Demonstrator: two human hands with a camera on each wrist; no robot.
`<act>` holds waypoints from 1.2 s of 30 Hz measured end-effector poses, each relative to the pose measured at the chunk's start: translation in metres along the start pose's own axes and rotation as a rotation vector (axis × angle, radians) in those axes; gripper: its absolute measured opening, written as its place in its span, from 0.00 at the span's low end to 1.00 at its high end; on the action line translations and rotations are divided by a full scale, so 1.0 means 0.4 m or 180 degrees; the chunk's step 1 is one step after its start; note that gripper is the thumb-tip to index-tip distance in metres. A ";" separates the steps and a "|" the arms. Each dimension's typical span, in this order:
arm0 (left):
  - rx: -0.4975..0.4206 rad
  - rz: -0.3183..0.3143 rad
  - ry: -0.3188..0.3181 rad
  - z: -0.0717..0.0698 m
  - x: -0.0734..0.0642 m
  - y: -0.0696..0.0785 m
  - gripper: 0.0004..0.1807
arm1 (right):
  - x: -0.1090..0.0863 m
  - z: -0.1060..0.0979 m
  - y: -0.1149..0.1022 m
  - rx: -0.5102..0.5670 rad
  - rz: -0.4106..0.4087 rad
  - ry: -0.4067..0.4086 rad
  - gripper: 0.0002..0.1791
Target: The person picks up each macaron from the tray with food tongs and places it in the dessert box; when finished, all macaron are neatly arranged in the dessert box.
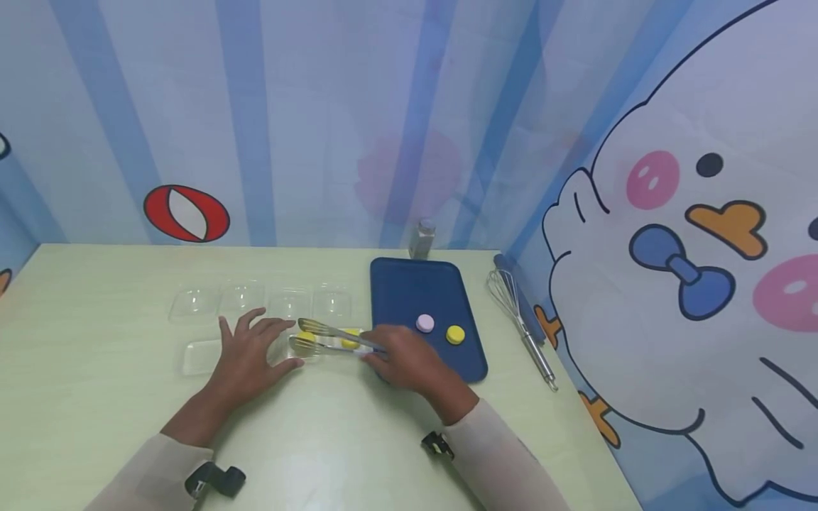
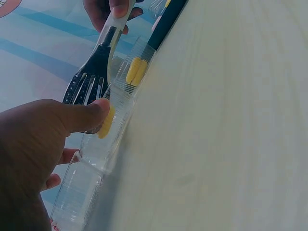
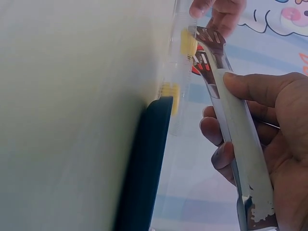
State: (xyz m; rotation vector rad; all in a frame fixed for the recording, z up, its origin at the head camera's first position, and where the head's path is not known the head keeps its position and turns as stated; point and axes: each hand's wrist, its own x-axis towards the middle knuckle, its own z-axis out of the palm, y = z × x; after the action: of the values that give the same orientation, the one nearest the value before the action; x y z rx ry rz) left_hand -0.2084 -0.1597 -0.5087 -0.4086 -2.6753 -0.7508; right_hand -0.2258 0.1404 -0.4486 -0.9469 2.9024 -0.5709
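In the head view my left hand [image 1: 252, 358] spans a clear plastic box [image 1: 326, 353], thumb on the near side and fingers on the far side. My right hand [image 1: 409, 358] grips metal tongs [image 1: 335, 331], with slotted heads [image 2: 89, 86] seen in the left wrist view. Those heads are around a yellow macaron [image 1: 307, 339] at the left of the box; whether they pinch it is unclear. A second yellow macaron [image 1: 350, 338] sits to its right. On the blue tray [image 1: 415, 284] lie a lilac macaron [image 1: 424, 323] and another yellow macaron [image 1: 456, 335].
Behind the box stands a row of clear plastic cups [image 1: 243, 297]. A whisk [image 1: 520, 323] lies right of the tray, beside a dark blue long object [image 1: 527, 305]. A small grey container [image 1: 422, 238] stands behind the tray, near the curtain.
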 end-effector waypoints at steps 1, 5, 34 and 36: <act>-0.0004 -0.0013 -0.0014 -0.001 0.000 0.000 0.37 | 0.001 0.001 -0.001 -0.0013 0.0002 -0.0005 0.21; -0.0003 -0.0046 -0.0067 -0.005 0.001 0.002 0.38 | 0.004 0.005 -0.004 -0.0079 -0.0001 -0.0027 0.21; 0.0006 -0.0134 -0.0099 -0.006 0.001 0.012 0.42 | -0.006 -0.006 0.003 -0.0046 -0.0032 0.0094 0.21; 0.0001 -0.0140 -0.0117 -0.007 0.002 0.012 0.42 | -0.011 -0.008 0.008 -0.0014 -0.0020 0.0122 0.21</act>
State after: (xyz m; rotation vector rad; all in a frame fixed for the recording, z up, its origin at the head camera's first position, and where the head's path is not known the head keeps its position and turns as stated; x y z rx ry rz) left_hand -0.2067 -0.1571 -0.5041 -0.3681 -2.7269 -0.7628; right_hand -0.2244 0.1463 -0.4470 -0.9566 2.9365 -0.5896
